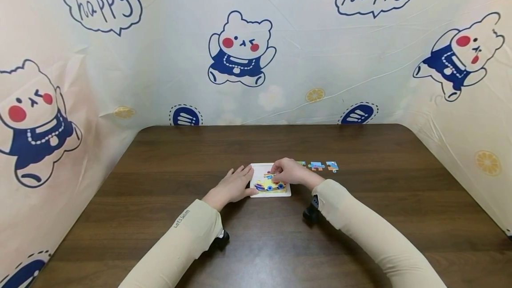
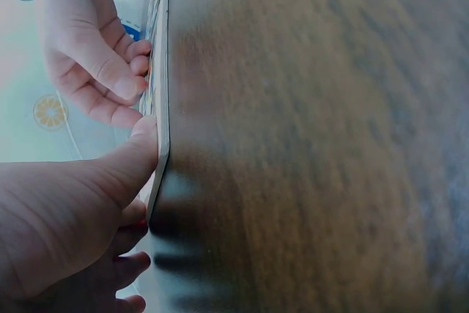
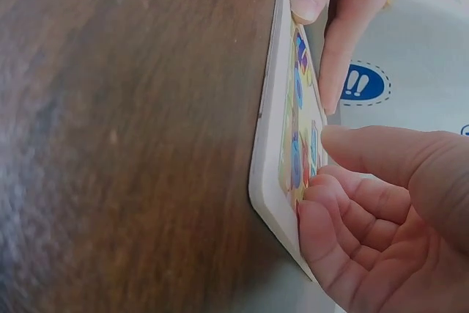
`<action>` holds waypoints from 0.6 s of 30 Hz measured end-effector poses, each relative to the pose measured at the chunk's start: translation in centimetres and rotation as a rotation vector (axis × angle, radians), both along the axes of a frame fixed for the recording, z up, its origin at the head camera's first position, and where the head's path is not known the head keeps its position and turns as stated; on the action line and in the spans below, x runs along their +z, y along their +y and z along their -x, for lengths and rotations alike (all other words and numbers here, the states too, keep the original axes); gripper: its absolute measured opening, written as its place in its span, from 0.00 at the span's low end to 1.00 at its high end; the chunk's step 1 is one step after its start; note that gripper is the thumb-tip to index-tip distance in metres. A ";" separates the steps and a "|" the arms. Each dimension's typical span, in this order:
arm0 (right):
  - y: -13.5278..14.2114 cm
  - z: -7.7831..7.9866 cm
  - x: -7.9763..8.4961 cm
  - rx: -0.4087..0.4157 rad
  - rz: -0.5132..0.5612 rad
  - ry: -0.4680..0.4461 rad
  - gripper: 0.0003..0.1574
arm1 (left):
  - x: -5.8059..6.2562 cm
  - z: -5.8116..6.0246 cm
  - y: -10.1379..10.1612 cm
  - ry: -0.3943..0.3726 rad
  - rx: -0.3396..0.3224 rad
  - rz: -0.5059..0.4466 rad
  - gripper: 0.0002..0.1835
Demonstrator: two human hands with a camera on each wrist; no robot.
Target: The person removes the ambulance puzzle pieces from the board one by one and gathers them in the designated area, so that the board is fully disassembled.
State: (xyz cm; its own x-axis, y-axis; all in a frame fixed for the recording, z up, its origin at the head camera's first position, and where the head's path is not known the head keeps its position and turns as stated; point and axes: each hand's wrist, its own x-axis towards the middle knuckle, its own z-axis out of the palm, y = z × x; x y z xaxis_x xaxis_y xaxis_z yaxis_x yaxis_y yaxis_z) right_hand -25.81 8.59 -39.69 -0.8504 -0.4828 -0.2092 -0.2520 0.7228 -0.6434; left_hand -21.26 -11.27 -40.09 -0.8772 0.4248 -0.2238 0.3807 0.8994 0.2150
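Note:
A white-framed jigsaw board (image 1: 260,194) with a yellow car picture lies flat on the table. My left hand (image 1: 234,186) rests at its left side, fingers fairly straight, the thumb (image 2: 139,144) pressing on the frame's near edge. Over the picture, my right hand (image 1: 294,172) has its thumb and curled fingertips (image 3: 315,221) close together at the surface, pinching a small puzzle piece (image 3: 315,141) that they mostly cover. Part of the picture is hidden under that hand. Blue, red and yellow pieces (image 3: 297,159) sit inside the frame.
Just right of the board lie several loose puzzle pieces (image 1: 316,166) in a row, one partly behind my right wrist. The brown wooden table (image 1: 256,239) reaches back to a printed cloth wall (image 1: 296,70) on the far side, with cloth at both sides too.

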 end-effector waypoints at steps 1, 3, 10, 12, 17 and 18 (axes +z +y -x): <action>0.0 0.0 0.0 -0.003 -0.002 -0.002 0.08 | 0.0 0.0 0.0 0.000 -0.001 0.002 0.39; -0.1 0.0 -0.1 -0.009 -0.004 -0.003 0.07 | 0.1 -0.1 0.0 0.000 -0.003 0.001 0.39; -0.2 -0.1 -0.1 -0.020 0.006 0.032 0.07 | 0.2 -0.2 0.1 -0.007 -0.001 -0.001 0.38; -0.3 -0.2 -0.1 -0.010 0.017 0.045 0.07 | 0.2 -0.2 0.1 -0.008 -0.002 -0.005 0.38; -0.4 -0.2 -0.1 -0.014 0.019 0.063 0.10 | 0.1 -0.1 0.1 -0.005 -0.001 0.008 0.39; -0.4 -0.2 -0.1 -0.022 0.013 0.059 0.11 | 0.1 -0.1 0.1 -0.007 0.000 0.006 0.39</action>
